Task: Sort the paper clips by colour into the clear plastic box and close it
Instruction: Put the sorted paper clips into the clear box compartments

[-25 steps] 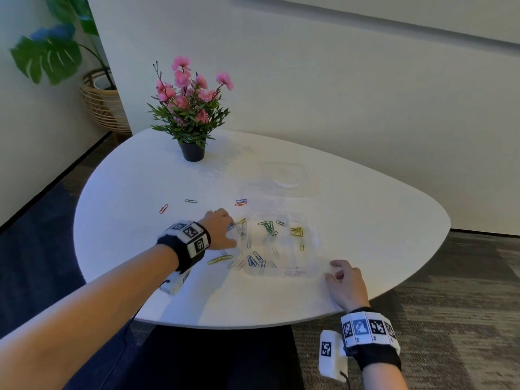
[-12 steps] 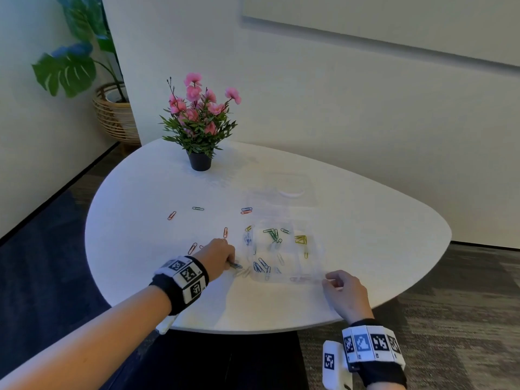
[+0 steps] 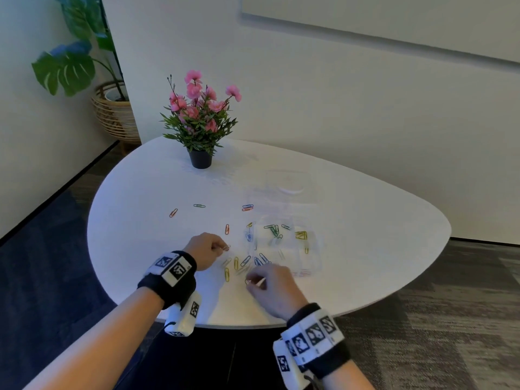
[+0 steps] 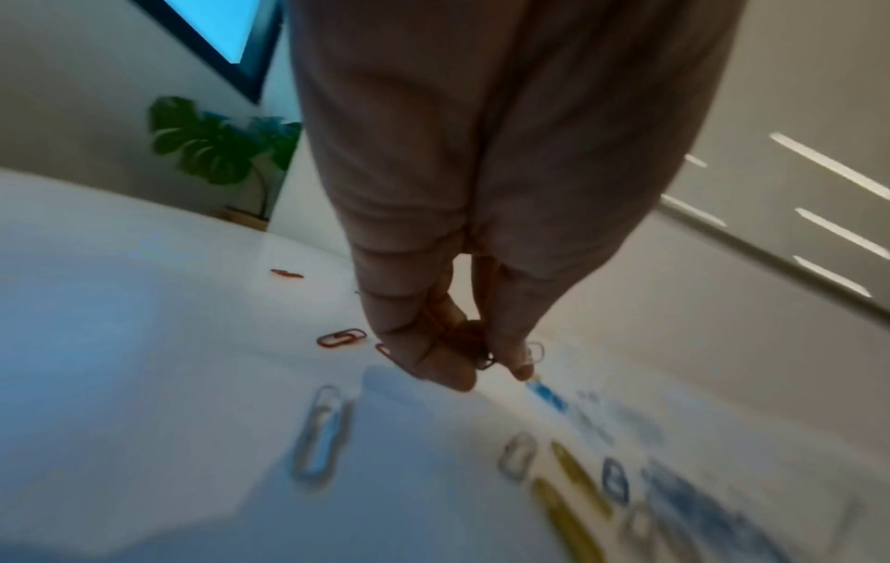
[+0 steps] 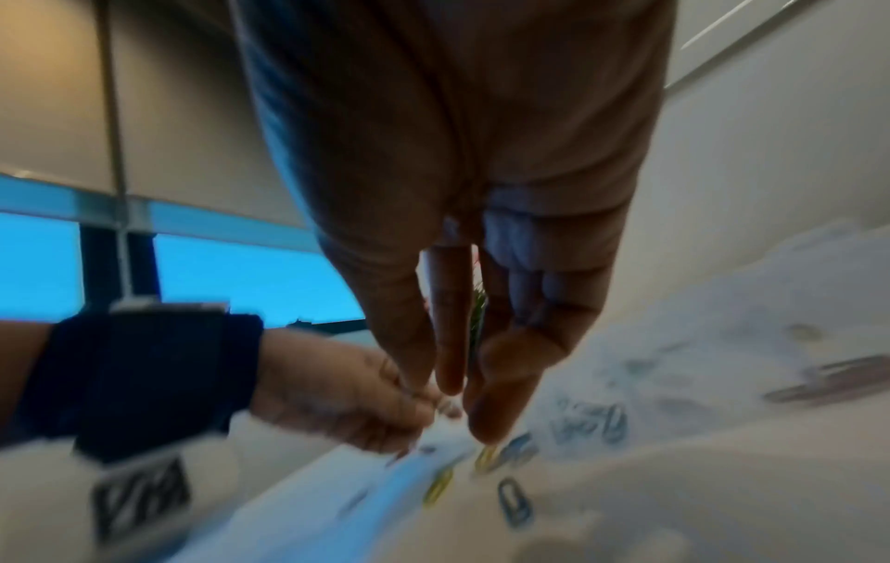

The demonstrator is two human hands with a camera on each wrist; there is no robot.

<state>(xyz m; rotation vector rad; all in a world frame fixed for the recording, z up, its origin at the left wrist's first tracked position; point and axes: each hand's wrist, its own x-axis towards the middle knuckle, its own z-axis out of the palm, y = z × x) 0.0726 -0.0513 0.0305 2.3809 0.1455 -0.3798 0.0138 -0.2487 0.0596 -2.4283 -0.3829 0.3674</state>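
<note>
Both hands have shifted since a second ago: the right hand (image 3: pixel 274 288) has left the table's near edge beside the clear plastic box (image 3: pixel 287 246) and now hovers over the loose paper clips (image 3: pixel 239 266) at the box's near-left corner, while the left hand (image 3: pixel 206 250) has drawn back from the box's left side toward the near edge of the white table (image 3: pixel 365 235). Left thumb and fingertips are pinched together on a small reddish clip (image 4: pixel 450 335), seen from the left wrist view. Right fingers curl toward the thumb over the scattered clips; whether they hold one cannot be told through the blur. Inside the open box lie green clips (image 3: pixel 274 230) at the far side, yellow clips (image 3: pixel 301 236) to the right and blue clips (image 3: pixel 260 260) at the near left. Orange, green and blue strays lie farther out toward the potted pink flowers (image 3: pixel 201 119) at the far-left edge.
</note>
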